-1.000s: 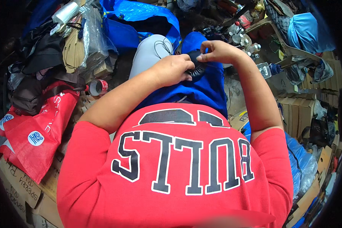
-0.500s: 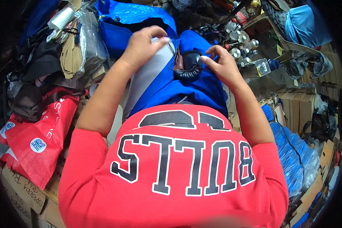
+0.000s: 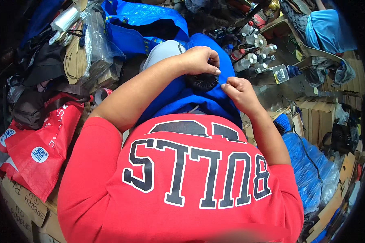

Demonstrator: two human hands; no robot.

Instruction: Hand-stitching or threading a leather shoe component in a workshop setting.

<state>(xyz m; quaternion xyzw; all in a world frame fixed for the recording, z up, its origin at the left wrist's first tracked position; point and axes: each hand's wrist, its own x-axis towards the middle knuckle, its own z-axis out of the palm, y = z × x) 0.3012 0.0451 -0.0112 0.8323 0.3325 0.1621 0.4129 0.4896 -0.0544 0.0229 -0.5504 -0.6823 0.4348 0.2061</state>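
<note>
A black shoe-like piece (image 3: 202, 82) with a puckered, gathered rim rests in my lap on blue cloth (image 3: 166, 99). My left hand (image 3: 200, 60) reaches across over it, thumb and fingers pinched near its far right side, hiding much of the piece. Whatever is in that pinch is too small to make out. Close beside the rim, my right hand (image 3: 240, 93) is closed, its thumb and forefinger pressed together at a thin, needle-like sliver too fine to name surely. The two hands are apart by a small gap.
A blue bag (image 3: 125, 38) gapes beyond my knees. Several plastic bottles (image 3: 247, 62) stand at the far right. On the left lie a red bag (image 3: 48, 141) and cardboard (image 3: 24, 202). Blue plastic wrap (image 3: 304, 170) and a blue brush (image 3: 282, 122) lie at right.
My left hand has moved right across the lap, over the black piece. My right hand has drawn lower and closed. A dark looped thread near the left hand no longer shows clearly.
</note>
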